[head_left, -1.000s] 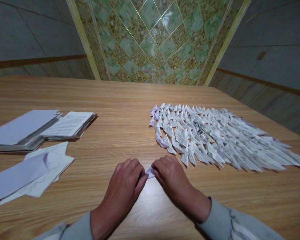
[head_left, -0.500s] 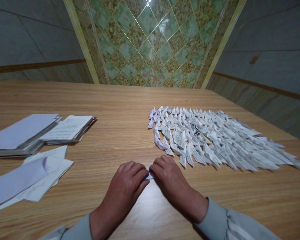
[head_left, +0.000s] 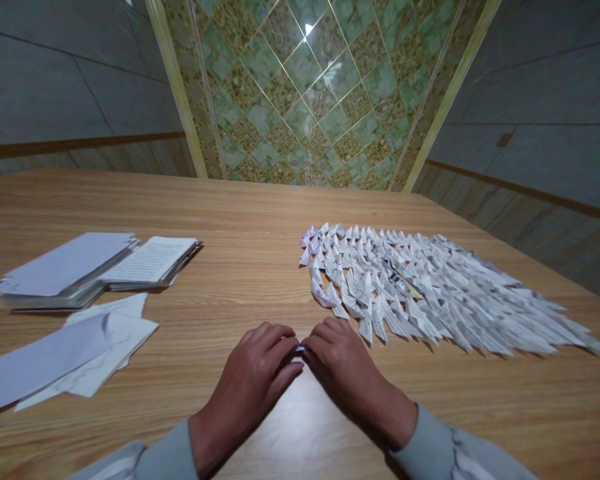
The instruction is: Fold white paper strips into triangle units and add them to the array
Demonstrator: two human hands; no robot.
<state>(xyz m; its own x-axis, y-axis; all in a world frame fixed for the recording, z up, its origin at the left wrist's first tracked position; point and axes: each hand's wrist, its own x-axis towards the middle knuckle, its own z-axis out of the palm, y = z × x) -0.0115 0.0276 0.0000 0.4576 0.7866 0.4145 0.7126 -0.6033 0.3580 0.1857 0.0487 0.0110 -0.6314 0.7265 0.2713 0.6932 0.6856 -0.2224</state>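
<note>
My left hand (head_left: pixel 257 380) and my right hand (head_left: pixel 345 373) meet fingertip to fingertip on the wooden table (head_left: pixel 260 220), near its front edge. Between the fingertips they pinch a small folded piece of white paper (head_left: pixel 300 348); only a sliver of it shows. Both hands have curled fingers pressed on it. Just to the right of my right hand lies a broad spread of several small folded paper pieces (head_left: pixel 430 287), laid in rows.
A stack of printed sheets and booklets (head_left: pixel 100 270) lies at the left. Loose white paper sheets (head_left: pixel 65 360) lie in front of it, reaching the left edge. A green patterned tiled floor (head_left: pixel 305 87) shows beyond the table's far edge.
My hands have closed together over the small paper, so less of it shows now. The view has tilted slightly; the table items have not moved.
</note>
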